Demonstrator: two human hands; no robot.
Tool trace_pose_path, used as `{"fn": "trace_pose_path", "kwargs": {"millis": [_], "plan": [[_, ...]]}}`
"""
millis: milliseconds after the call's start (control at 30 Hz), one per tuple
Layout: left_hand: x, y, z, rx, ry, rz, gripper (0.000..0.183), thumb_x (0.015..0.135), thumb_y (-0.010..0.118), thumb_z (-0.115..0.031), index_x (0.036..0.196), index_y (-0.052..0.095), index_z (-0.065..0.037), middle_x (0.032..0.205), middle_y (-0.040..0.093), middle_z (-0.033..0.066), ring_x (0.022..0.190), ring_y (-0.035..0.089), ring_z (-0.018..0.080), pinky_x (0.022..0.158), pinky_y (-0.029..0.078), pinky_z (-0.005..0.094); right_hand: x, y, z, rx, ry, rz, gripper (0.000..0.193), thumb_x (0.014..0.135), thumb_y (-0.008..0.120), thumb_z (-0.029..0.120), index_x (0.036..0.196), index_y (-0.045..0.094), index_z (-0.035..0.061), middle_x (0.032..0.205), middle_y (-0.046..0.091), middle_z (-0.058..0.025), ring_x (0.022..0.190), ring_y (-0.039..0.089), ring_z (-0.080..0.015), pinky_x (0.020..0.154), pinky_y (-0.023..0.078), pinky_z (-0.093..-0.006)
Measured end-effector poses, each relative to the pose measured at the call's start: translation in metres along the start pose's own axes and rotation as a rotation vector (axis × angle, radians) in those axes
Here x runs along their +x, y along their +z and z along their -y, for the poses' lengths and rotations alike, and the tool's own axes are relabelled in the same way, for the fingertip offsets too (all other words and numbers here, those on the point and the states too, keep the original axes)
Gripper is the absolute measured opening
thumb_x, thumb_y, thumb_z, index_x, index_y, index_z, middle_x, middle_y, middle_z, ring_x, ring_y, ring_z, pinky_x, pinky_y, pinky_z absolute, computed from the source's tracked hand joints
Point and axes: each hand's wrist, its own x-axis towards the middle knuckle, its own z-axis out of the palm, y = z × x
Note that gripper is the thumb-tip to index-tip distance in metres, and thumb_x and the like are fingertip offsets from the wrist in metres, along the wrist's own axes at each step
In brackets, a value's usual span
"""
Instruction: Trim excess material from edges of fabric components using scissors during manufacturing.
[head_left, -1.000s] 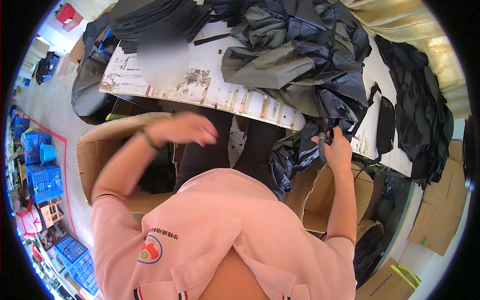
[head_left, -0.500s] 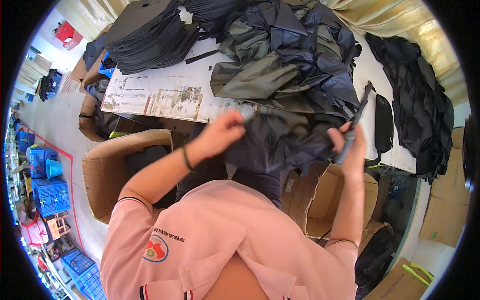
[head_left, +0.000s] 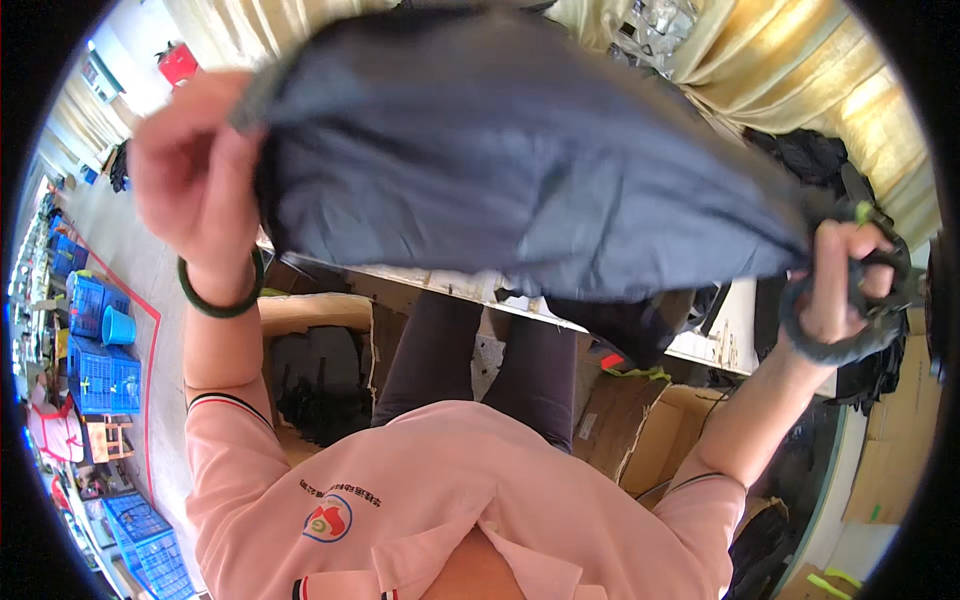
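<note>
A piece of thin black fabric point(head_left: 480, 170), perhaps a bag panel, stretches between my raised hands. It is blurred by motion and hides most of the table. My left hand point(head_left: 205, 170), higher up, pinches its left corner at a dark edge. At the lower right corner, my right hand point(head_left: 840, 275) is closed on the fabric. Dark, thick loops like the handles of scissors point(head_left: 885, 315) also sit around that hand's fingers and palm; no blades show. Below the held piece, more black fabric point(head_left: 640, 325) hangs over the table's front edge.
The white table point(head_left: 715, 345) shows along its front edge. Under it stand an open cardboard box point(head_left: 320, 300) holding dark pieces, left, and another cardboard box point(head_left: 670, 430), right. Black fabric point(head_left: 865, 370) hangs at the far right. Blue crates point(head_left: 105, 375) stand on the left floor.
Both hands have risen and spread apart, lifting the black fabric from near the lap and pulling it wide. My left hand has moved left, my right hand right.
</note>
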Motion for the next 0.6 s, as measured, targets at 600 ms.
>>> {"fn": "trace_pose_path", "kwargs": {"millis": [600], "plan": [[-0.211, 0.002, 0.012, -0.053, -0.933, 1.044, 0.023, 0.08, 0.069, -0.017, 0.099, 0.063, -0.005, 0.095, 0.062, 0.0128, 0.087, 0.06, 0.0308, 0.077, 0.048, 0.0392, -0.147, 0.001, -0.096, -0.261, 0.701, 0.936, 0.027, 0.075, 0.075, 0.003, 0.088, 0.051, 0.0029, 0.073, 0.059, -0.0042, 0.065, 0.056, -0.0117, 0.058, 0.044, -0.0276]]}}
